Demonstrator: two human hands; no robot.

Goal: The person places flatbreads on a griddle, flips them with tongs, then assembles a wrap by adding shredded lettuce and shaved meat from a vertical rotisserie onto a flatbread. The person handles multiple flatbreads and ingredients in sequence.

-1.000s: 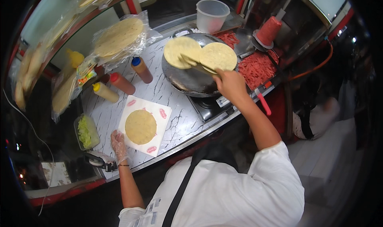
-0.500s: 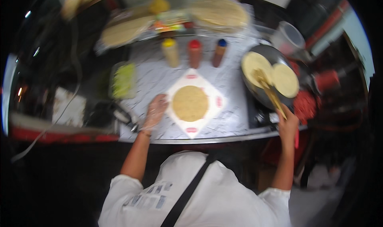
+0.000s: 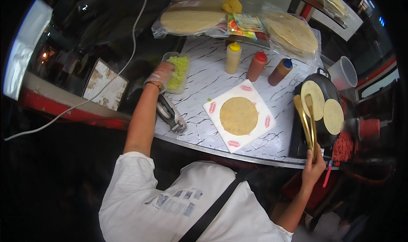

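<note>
My left hand point(image 3: 162, 74), in a clear plastic glove, reaches into a clear tub point(image 3: 182, 89) at the left of the counter. Its fingers curl into the shredded green lettuce point(image 3: 179, 67), with the tips partly hidden. In my right hand point(image 3: 313, 165) is a pair of golden tongs point(image 3: 309, 125), its ends over a round black pan point(image 3: 327, 84). Two pale flatbreads, an upper one point(image 3: 312, 98) and a lower one point(image 3: 333, 116), lie in the pan; the tongs' tips overlap the upper one. A browner flatbread point(image 3: 239, 116) rests flat on a white paper sheet point(image 3: 231, 144) mid-counter.
Squeeze bottles with yellow point(image 3: 233, 59), red point(image 3: 256, 66) and blue point(image 3: 280, 72) caps stand behind the paper. Bagged flatbreads point(image 3: 291, 31) lie farther back. A dark metal tool point(image 3: 172, 114) lies below the tub. Red shredded food point(image 3: 342, 147) and a clear bucket point(image 3: 343, 72) flank the pan.
My left hand has gone from beside the paper sheet to the lettuce tub. The tongs' ends are now spread more apart over the pan. The whole view has swung, shifting the counter rightward.
</note>
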